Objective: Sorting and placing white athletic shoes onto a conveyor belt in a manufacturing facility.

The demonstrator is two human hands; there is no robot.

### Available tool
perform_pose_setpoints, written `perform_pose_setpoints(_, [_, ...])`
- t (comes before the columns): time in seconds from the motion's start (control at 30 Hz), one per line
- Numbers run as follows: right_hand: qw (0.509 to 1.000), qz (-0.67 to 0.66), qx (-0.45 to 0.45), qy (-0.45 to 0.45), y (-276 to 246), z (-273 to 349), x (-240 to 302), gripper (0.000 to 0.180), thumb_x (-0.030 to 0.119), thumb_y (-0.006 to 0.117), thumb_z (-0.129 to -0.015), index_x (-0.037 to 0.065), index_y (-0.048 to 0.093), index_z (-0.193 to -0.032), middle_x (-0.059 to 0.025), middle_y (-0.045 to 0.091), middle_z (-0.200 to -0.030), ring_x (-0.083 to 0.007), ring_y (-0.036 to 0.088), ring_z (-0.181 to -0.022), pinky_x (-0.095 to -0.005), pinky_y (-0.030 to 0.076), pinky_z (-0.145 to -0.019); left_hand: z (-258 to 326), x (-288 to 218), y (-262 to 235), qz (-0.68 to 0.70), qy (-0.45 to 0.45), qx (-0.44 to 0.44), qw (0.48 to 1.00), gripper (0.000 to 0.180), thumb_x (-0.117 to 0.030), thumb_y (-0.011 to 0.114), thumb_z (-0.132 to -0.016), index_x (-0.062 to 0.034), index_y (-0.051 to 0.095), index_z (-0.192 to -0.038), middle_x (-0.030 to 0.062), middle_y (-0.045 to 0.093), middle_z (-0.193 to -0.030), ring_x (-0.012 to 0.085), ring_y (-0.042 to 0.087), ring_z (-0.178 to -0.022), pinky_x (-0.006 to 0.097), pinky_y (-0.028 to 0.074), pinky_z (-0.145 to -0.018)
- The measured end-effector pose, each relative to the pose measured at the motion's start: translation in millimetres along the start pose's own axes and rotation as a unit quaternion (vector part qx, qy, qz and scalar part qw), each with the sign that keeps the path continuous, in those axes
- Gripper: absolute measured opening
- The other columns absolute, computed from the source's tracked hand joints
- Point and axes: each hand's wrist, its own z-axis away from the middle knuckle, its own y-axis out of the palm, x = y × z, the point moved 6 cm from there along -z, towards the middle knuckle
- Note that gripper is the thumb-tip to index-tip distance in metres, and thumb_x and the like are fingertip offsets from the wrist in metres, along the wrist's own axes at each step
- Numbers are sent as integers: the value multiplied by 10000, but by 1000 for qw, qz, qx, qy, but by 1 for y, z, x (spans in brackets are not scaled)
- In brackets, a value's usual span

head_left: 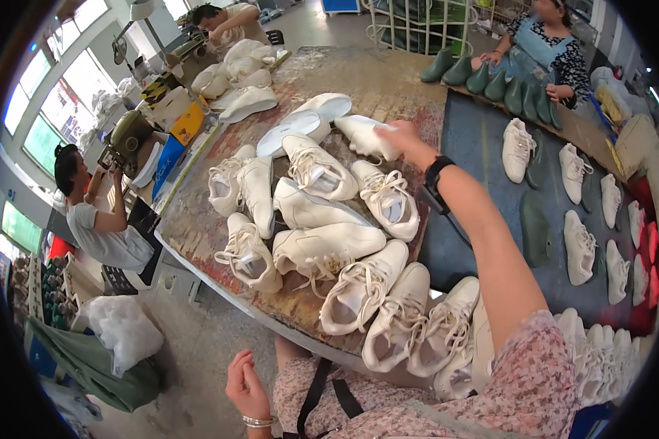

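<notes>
My right hand [406, 140] reaches across the wooden table, a black band on its wrist. Its fingers close on one end of a cream shoe [366, 137] lying tilted on its side; the fingertips are partly blurred. Next to that shoe, two shoes show their pale soles [293, 132]. Nearer to me lies a heap of cream lace-up shoes [318, 168], some upright and some on their sides. A row of laced shoes [359, 287] stands along the near edge. My left hand [247, 385] hangs below the table edge, fingers loosely apart, holding nothing.
Right of the table runs a dark conveyor belt [483, 212] carrying cream shoes and green shoe lasts [536, 227]. A person [545, 55] sits behind a row of green lasts [494, 86]. Two people work at machines on the left. A white plastic bag [123, 333] lies lower left.
</notes>
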Motion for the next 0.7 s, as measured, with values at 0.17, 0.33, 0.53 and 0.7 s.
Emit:
perform_pose_setpoints(0.17, [897, -411, 66, 148, -95, 58, -48, 559, 561, 490, -846, 91, 543, -1145, -139, 610, -1018, -274, 645, -753, -403, 575, -670, 34, 57, -58, 27, -172, -58, 983, 259, -109, 491, -873, 53, 581, -1055, 149, 624, -1010, 256, 596, -925, 369, 494, -806])
perform_pose_setpoints(0.33, [833, -493, -14, 250, -181, 173, -142, 529, 552, 418, -874, 133, 552, -1169, -125, 611, -1039, -282, 643, -835, -329, 578, -659, 18, 87, -59, 47, -137, -16, 989, 280, -174, 500, -885, 55, 596, -1016, 159, 628, -981, 257, 600, -903, 352, 485, -794])
perform_pose_setpoints(0.53, [793, -460, -142, 373, -252, 291, -280, 266, 213, 389, -912, 104, 540, -1100, -105, 609, -1051, -246, 620, -919, -335, 560, -704, -2, 39, -1, 97, -1, 93, 991, 224, -119, 463, -937, 44, 606, -992, 90, 643, -898, 152, 613, -819, 257, 487, -727])
perform_pose_setpoints(0.7, [917, 137, 61, 368, -276, 303, -215, 353, 126, 458, -822, -153, 482, -1037, -219, 638, -786, -289, 652, -592, -388, 558, -522, 10, 7, 16, 42, 89, 173, 980, 169, -46, 476, -908, 28, 617, -966, 101, 655, -833, 148, 629, -779, 266, 485, -712])
